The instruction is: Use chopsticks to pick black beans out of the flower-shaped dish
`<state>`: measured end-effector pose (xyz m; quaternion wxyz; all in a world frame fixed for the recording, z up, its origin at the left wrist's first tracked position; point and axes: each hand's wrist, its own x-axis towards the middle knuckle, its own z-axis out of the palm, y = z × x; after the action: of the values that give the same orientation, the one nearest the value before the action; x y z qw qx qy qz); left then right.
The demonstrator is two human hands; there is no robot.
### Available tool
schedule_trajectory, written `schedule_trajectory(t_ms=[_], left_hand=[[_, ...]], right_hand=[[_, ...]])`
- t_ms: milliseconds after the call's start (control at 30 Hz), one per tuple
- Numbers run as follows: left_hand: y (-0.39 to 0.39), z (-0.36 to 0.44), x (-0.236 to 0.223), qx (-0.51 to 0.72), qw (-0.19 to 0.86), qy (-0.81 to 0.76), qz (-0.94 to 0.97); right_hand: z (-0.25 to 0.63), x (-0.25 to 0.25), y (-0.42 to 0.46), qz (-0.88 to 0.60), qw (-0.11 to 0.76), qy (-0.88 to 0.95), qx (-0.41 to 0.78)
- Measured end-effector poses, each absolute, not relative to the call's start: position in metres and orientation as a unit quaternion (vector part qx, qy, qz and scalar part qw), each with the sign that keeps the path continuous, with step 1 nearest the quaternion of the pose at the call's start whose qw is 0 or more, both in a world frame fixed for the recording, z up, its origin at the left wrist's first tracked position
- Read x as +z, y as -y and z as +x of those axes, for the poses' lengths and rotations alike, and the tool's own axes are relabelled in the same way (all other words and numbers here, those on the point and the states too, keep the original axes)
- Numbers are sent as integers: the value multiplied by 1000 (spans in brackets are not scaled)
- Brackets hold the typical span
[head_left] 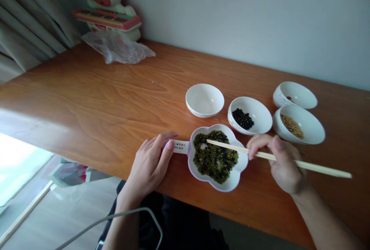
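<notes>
My left hand (152,160) is closed around the purple-edged handle of a flower-shaped dish (235,180), near a white label (180,147) with printed characters. Green and black beans (215,157) are mixed together inside the dish. In my right hand (279,157) I grip a pair of light wooden chopsticks (315,168); their tips touch or hover just over the beans at the dish's upper left. Behind the dish stands a white bowl with black beans (243,119). To its right, another white bowl (315,128) has pale tan grains or seeds in it.
A white bowl (204,101) with nothing visible in it stands behind the dish. One more bowl (300,93), at the back right, has a small reddish-brown bit inside. A toy with a keyboard (111,14) and a crumpled plastic bag (121,51) occupy the table's back left.
</notes>
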<state>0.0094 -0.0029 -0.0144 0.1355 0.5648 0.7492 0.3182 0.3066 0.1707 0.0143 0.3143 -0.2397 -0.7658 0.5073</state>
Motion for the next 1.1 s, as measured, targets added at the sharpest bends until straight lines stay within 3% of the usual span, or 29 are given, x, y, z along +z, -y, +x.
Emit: schedule_trajectory(t_ms=[233,433,733,1100], left_hand=[[-1,12,-16,299,106,-761,566],[-2,11,-18,272,93,-770,569],[-1,11,-17,274,103,-767,570],[-2,10,-18,275,118,-766,569]], right_hand=[[314,22,-178,-288,376,737,482],[302,19,-172,-286,375,715,516],[302,13,-174,-293,406,726,471],[317,22,-177,-280,369,780,420]])
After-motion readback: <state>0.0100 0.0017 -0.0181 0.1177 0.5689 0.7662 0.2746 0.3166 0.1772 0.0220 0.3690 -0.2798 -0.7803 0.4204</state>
